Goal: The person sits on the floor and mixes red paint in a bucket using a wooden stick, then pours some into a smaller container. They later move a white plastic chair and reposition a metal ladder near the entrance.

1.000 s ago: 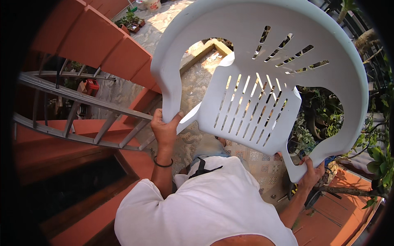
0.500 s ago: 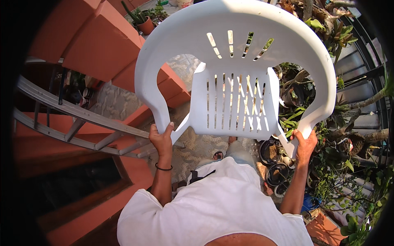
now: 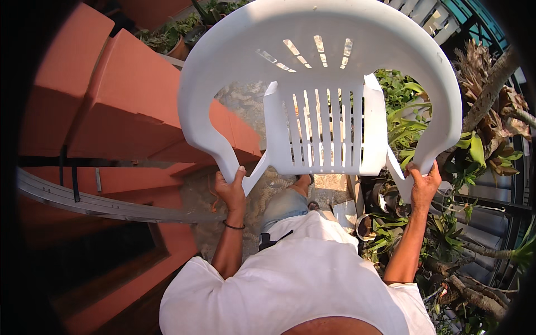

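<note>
A white plastic armchair [image 3: 329, 125] hangs in the air in front of me, held out at arm's length. Its slotted seat lies nearest my body and its curved backrest arches away at the top. My left hand [image 3: 230, 188] is closed round the front of the left armrest, thumb on top. On the other side my right hand [image 3: 423, 184] grips the front end of the right armrest. Both sets of fingers are partly hidden behind the plastic. A dark band [image 3: 234, 225] circles my left wrist.
To the left a metal ladder [image 3: 111, 205] juts out beside an orange-red wall [image 3: 128, 95]. Potted plants [image 3: 178, 47] stand beyond it. Along the right run leafy plants [image 3: 405, 131], thick branches [image 3: 491, 84] and a dark railing. Patterned paving [image 3: 209, 245] lies underfoot.
I have walked forward with the chair still in both hands. The ladder and walls have shifted in view, and more of the plants on the right shows. My grip is the same.
</note>
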The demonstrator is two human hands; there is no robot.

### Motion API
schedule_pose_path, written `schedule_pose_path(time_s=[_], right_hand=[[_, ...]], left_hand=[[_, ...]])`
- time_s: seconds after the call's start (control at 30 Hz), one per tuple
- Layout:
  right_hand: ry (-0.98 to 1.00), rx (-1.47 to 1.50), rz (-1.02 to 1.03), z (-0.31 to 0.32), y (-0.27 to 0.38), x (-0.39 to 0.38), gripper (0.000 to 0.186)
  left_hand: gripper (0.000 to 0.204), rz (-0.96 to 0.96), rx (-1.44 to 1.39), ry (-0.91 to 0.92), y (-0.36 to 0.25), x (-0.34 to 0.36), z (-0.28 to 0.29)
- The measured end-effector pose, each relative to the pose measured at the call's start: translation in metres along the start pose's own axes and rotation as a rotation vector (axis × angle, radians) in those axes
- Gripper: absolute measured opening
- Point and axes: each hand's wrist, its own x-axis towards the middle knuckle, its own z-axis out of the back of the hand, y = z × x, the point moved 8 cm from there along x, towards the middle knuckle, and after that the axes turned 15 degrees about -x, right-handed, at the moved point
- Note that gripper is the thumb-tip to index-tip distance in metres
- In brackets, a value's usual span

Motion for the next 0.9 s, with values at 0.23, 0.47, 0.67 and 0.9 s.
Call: schedule_pose_path(time_s=[0.23, 0.47, 0.67, 0.9], right_hand=[[-0.055, -0.107, 0.090, -0.059, 0.065, 0.142, 0.034], [-0.124, -0.069, 0.076, -0.116, 0.115, 0.228, 0.034], [-0.065, -0.051, 0.150, -0.185, 0.130, 0.318, 0.027], [0.086, 0.065, 0.100, -0.316, 0.046, 0.493, 0.025]], left_hand=[[0.023, 0.022, -0.059, -0.046, 0.004, 0.116, -0.109], [0.020, -0.069, -0.066, -0.072, -0.010, 0.231, -0.166], [0.020, -0.103, -0.169, -0.141, 0.014, 0.300, -0.200], [0.021, -0.132, 0.006, -0.179, 0.071, 0.410, -0.269]])
